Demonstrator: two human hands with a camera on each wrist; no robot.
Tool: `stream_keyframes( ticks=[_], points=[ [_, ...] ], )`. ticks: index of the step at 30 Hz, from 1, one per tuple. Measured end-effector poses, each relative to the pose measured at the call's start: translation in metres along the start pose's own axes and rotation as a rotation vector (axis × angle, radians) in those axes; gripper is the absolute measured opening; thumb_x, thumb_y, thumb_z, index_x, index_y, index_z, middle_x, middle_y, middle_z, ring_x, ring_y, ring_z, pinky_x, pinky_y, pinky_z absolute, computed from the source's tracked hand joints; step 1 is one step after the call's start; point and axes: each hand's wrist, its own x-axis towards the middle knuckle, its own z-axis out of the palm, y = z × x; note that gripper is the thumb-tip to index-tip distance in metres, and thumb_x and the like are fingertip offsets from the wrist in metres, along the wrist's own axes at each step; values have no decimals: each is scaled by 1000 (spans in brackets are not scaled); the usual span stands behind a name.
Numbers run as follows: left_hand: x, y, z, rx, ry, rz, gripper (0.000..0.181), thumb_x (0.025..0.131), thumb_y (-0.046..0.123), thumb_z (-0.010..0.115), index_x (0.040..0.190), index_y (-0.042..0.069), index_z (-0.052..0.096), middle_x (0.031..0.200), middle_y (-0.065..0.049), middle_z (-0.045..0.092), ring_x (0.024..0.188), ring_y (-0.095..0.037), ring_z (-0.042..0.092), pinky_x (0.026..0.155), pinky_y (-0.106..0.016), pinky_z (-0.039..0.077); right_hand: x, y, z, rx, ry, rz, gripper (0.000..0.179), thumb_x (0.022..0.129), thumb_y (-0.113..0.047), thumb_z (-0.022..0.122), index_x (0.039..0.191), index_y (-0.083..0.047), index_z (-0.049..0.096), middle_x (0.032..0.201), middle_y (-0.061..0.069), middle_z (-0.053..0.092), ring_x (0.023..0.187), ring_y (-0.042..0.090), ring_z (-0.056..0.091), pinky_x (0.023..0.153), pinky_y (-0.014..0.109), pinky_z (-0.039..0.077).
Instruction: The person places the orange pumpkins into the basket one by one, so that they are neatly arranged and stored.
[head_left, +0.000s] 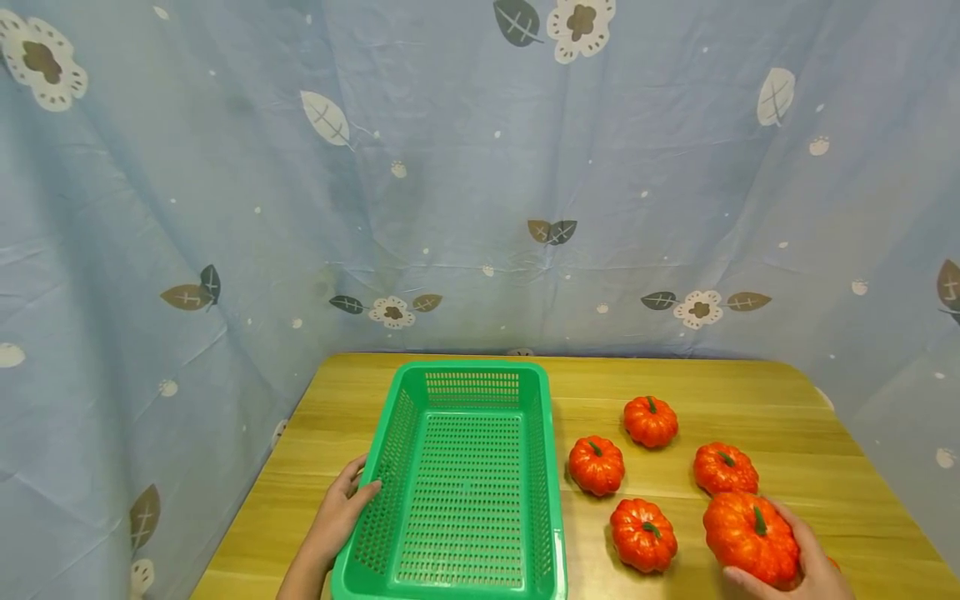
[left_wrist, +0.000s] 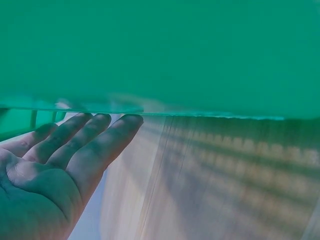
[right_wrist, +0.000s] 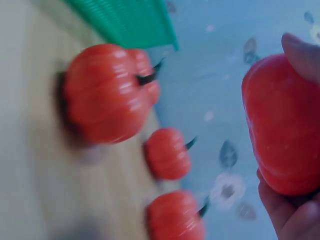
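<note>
A green plastic basket with slotted walls stands on the wooden table, nothing inside it. At its left side my left hand holds the rim, the thumb over the edge and the fingers along the outside, seen beneath the rim in the left wrist view. My right hand grips an orange-red toy pumpkin with a green stem, raised above the table. In the right wrist view the thumb and fingers span this pumpkin.
Between basket and right hand lie several more pumpkins: one near the basket, a nearer pumpkin, a far pumpkin, and a pumpkin behind the held one. A bit of orange shows behind the right hand. A patterned blue curtain surrounds the table.
</note>
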Motion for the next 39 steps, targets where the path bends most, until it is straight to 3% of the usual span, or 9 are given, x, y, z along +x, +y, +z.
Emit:
stream_keyframes(
  ticks=[3, 5, 10, 12, 15, 17, 23, 27, 39],
  points=[
    [0, 0, 0, 8, 1, 7, 50, 90, 26, 52, 135, 13, 33, 125, -22, 45, 91, -30, 59, 65, -42, 53, 4, -25, -15, 37, -7, -115, 101, 77, -39, 68, 143, 0, 1, 133, 33, 24, 105, 39, 45, 73, 37, 50],
    [0, 0, 0, 11, 1, 12, 50, 90, 25, 52, 135, 13, 33, 125, -22, 46, 91, -30, 59, 65, -42, 54, 8, -40, -20, 59, 22, -208, 95, 78, -34, 68, 143, -3, 5, 133, 30, 27, 99, 31, 49, 66, 30, 50],
    [0, -1, -1, 2, -9, 10, 49, 91, 24, 52, 135, 14, 32, 125, -22, 45, 92, -32, 59, 65, -43, 54, 27, -85, -25, 95, 55, -421, 90, 76, -28, 72, 143, -10, 14, 130, 23, 36, 98, 13, 51, 67, 30, 50],
    [0, 0, -1, 2, -15, 9, 50, 91, 24, 52, 135, 13, 32, 126, -22, 44, 93, -32, 59, 66, -43, 54, 38, -104, -22, 118, 56, -500, 89, 74, -26, 73, 142, -10, 18, 129, 23, 38, 102, 17, 51, 72, 33, 50],
    [0, 1, -2, 5, -19, 17, 51, 90, 25, 52, 135, 12, 31, 127, -23, 44, 93, -32, 59, 66, -43, 54, 55, -135, -14, 181, 10, -587, 86, 74, -25, 74, 141, -11, 21, 128, 20, 40, 107, 35, 48, 78, 40, 49],
    [0, 1, -2, 4, -21, 24, 51, 90, 24, 52, 135, 12, 31, 128, -23, 44, 93, -31, 59, 66, -43, 53, 67, -157, -5, 225, -20, -637, 85, 73, -24, 75, 139, -12, 24, 127, 19, 42, 108, 34, 49, 80, 40, 48],
    [0, -1, -2, -16, -38, 36, 51, 91, 23, 51, 135, 10, 31, 126, -24, 44, 93, -32, 58, 65, -43, 54, 90, -219, 27, 313, -135, -705, 84, 69, -31, 77, 137, -17, 29, 126, 14, 45, 106, 30, 52, 82, 43, 48],
    [0, -2, -1, -21, -29, 49, 51, 91, 22, 52, 135, 9, 31, 126, -25, 44, 93, -33, 58, 65, -43, 54, 101, -250, 55, 300, -171, -732, 86, 65, -40, 78, 135, -18, 32, 123, 10, 48, 103, 27, 54, 81, 41, 50],
    [0, -1, 1, -32, 2, 57, 50, 90, 17, 52, 135, 10, 32, 125, -25, 45, 92, -33, 59, 66, -43, 54, 120, -303, 155, 243, -271, -700, 85, 63, -41, 78, 132, -15, 36, 119, 4, 51, 100, 20, 55, 80, 36, 50]
  ],
)
